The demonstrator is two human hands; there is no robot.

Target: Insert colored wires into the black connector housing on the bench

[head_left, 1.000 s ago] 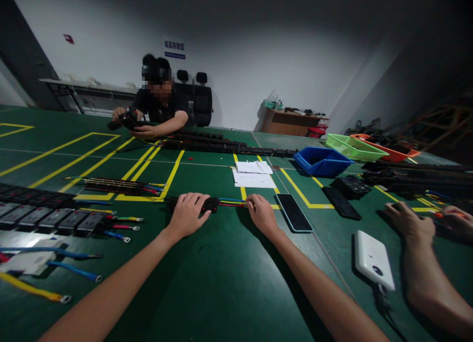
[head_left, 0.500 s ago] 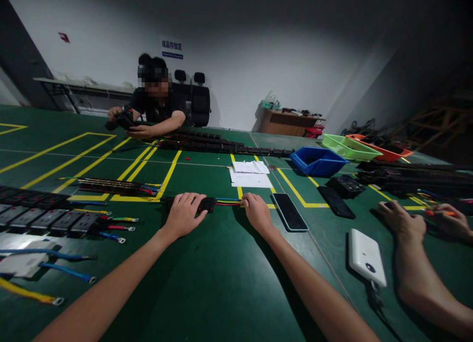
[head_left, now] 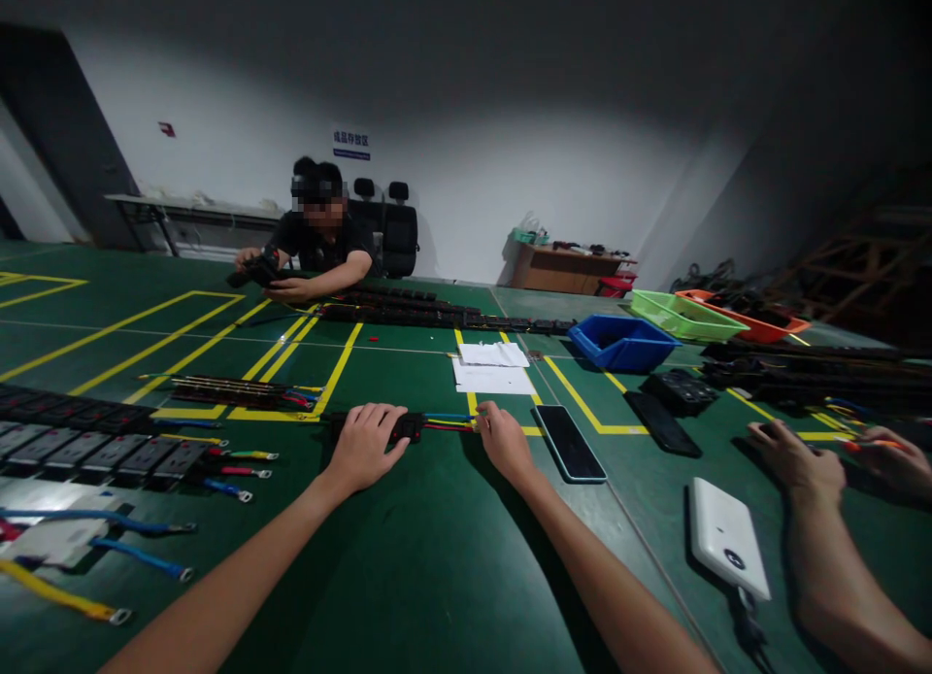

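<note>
the left hand has its grip on the black block, the right hand pinches its wires, apparently fitted already, their far ends seemingly unconnected.

Wall sign reads "成品存放区"; blue strip beneath illegible.

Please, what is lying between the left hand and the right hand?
In the head view, the end of a black module and coloured wires lie between the left hand and right hand.
</note>
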